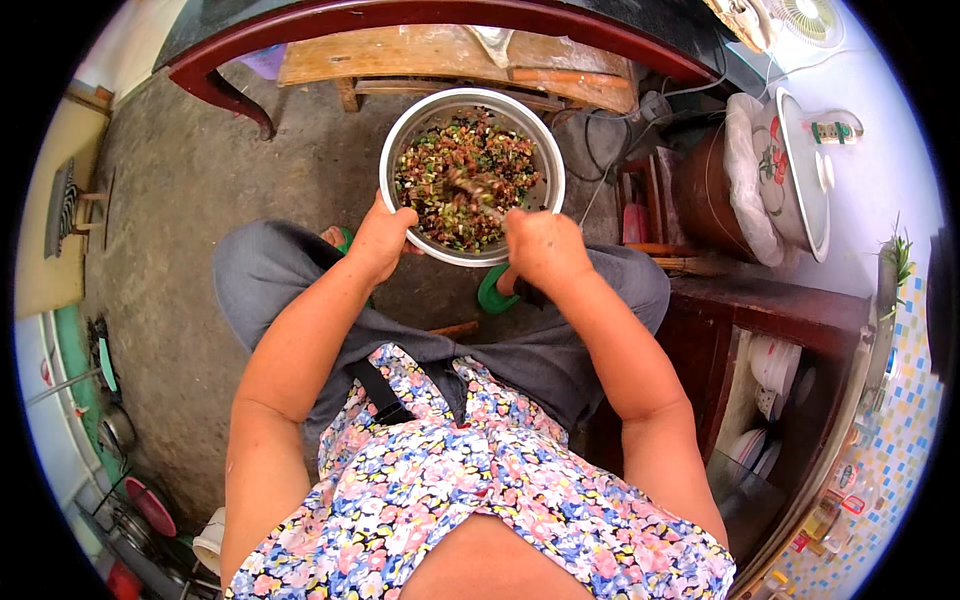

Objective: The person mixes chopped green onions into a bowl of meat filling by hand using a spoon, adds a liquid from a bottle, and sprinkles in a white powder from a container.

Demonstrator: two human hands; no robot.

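A round metal bowl [553, 180] is held above the floor, in front of my knees. Inside it lies a chopped filling mixture [450, 180] of reddish, green, white and dark bits. My left hand [382, 238] grips the bowl's near left rim, thumb on top and fingers underneath. At the near right rim, my right hand [547, 247] is closed in a fist around a utensil [496, 215]. Most of that utensil is blurred or hidden in the mixture, so its kind is unclear.
Beyond the bowl stand a low wooden bench [420, 56] and a dark red table [360, 24]. On the right are a brown vat [709, 187], a lidded enamel basin [780, 165], loose cables [600, 161] and a cabinet [780, 304] holding bowls. A stool [64, 210] is at left.
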